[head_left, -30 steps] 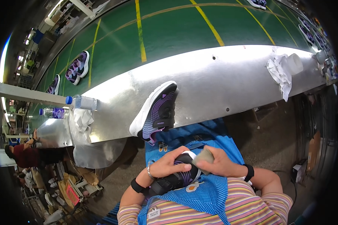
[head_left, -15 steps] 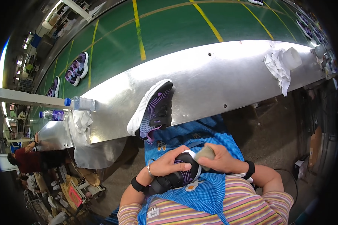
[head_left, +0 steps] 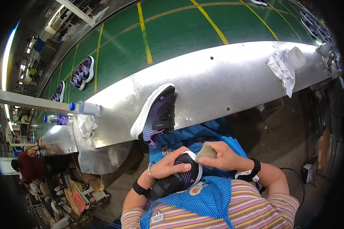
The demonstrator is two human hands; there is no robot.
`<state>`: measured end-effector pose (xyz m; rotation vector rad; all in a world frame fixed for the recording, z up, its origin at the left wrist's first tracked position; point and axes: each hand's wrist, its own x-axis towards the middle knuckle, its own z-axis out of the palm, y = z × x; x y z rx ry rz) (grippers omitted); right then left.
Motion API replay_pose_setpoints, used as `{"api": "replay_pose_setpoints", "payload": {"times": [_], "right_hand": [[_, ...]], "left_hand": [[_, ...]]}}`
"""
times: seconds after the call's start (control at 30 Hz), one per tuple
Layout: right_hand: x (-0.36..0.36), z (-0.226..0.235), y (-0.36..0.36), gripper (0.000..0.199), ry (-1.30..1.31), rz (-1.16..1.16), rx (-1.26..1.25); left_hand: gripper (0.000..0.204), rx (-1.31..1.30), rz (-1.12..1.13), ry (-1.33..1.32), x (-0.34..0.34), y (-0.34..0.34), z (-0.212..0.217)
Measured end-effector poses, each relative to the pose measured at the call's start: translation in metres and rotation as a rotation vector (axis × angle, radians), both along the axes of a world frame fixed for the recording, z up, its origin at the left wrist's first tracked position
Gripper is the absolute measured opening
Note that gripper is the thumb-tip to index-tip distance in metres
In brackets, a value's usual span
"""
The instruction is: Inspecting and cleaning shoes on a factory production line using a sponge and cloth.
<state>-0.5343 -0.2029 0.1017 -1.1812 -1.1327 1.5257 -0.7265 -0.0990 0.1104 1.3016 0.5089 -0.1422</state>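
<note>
Head view: both hands [head_left: 168,168] grip shoe [head_left: 177,179]

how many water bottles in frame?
2. One clear bottle with a blue cap lies at the left end of the metal bench; a second bottle lies just left of it. Others may be hidden in the clutter.

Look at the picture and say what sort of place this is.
Probably a shoe factory line: a green conveyor belt carries paired shoes, and the hands work a black shoe beside the metal bench.
</note>
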Motion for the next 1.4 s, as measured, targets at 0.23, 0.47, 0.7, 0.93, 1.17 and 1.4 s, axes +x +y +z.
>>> {"api": "replay_pose_setpoints", "payload": {"times": [0.23, 0.47, 0.7, 0.93, 1.17, 1.4], "right_hand": [[0.003, 0.005, 0.005, 0.023, -0.127, 0.091, 0.137], [0.051, -0.007, 0.003, 0.024, -0.306, -0.243, 0.008], [0.135, -0.068, 0.073, 0.024, -1.322, -0.507, 0.454], [0.181, -0.045, 0.054, 0.02, -1.156, -0.872, 0.469], [0.285, -0.037, 0.024, 0.007, -1.339, -1.232, 0.261], [0.318, -0.064, 0.067, 0.013, -1.554, -1.159, 0.013]], "left_hand": [[0.041, -0.013, -0.102, -0.049, 0.009, -0.01, -0.006], [0.041, -0.039, -0.067, -0.037, 0.004, 0.001, -0.005], [0.036, 0.059, -0.124, -0.035, 0.018, 0.008, 0.0], [0.048, -0.127, 0.163, 0.206, 0.008, 0.008, 0.024], [0.044, -0.139, 0.036, 0.145, 0.042, 0.021, 0.028], [0.04, -0.106, -0.069, 0.198, 0.068, 0.024, 0.035]]}}
